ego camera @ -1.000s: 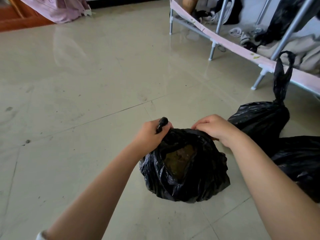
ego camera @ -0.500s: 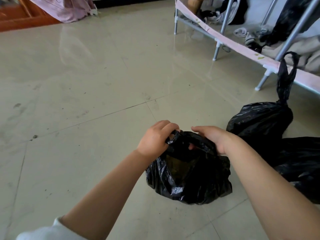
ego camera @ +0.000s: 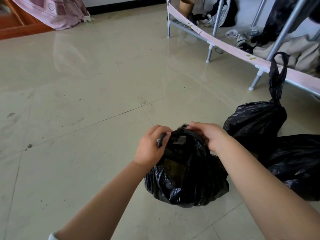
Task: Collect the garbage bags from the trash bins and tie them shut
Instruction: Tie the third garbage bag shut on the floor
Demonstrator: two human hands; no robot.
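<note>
A black garbage bag (ego camera: 187, 184) sits on the tiled floor in front of me, its top partly gathered, with brownish waste showing through a gap. My left hand (ego camera: 150, 148) grips one twisted handle of the bag at its left top. My right hand (ego camera: 209, 135) grips the bag's other handle at the right top. The two hands are close together over the mouth. To the right a second black bag (ego camera: 254, 122) stands tied, its handles sticking up. A third black bag (ego camera: 297, 165) lies behind my right forearm.
A metal-legged rack (ego camera: 210, 51) with a pink fabric edge and heaped clothes runs along the right back. A pink cloth (ego camera: 52, 13) hangs over wooden furniture at the far left. Glossy floor tiles (ego camera: 78, 101) stretch left and ahead.
My hands have drawn the bag's two handles closer together over the mouth. The opening has narrowed and less of the waste inside shows.
</note>
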